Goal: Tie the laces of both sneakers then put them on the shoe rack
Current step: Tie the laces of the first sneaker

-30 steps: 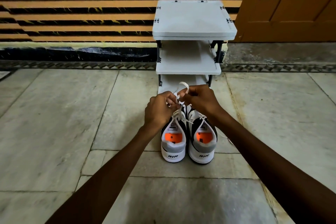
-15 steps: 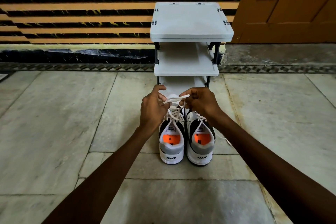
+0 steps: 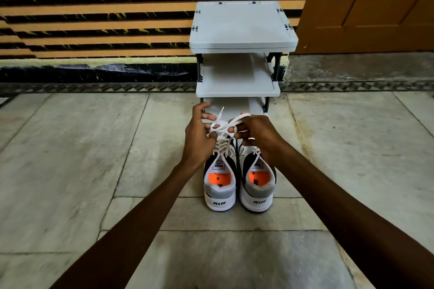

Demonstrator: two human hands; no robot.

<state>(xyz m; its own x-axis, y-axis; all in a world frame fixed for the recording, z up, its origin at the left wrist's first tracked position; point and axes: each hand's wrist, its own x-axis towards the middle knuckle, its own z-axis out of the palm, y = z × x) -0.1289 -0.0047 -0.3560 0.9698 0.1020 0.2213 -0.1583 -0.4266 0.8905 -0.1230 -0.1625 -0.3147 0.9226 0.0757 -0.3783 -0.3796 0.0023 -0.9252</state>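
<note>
Two white, grey and black sneakers with orange insoles stand side by side on the floor, heels toward me: the left sneaker (image 3: 219, 185) and the right sneaker (image 3: 257, 186). Above the left sneaker's tongue both hands work its white laces (image 3: 222, 124). My left hand (image 3: 198, 138) pinches one strand, with its upper fingers spread. My right hand (image 3: 257, 132) grips a lace loop that crosses to the left. The right sneaker's laces lie loose under my right wrist. The grey shoe rack (image 3: 243, 47) stands just behind the sneakers, all three shelves bare.
The rack backs onto an orange and black striped wall (image 3: 98, 19). A brown wooden door (image 3: 375, 4) is at the right, above a raised stone sill. Marble floor tiles (image 3: 94, 159) spread out on both sides of the sneakers.
The hands drew slightly apart and then closed in again while looping the left sneaker's laces; a lace end now sticks up between them. The sneakers have not moved.
</note>
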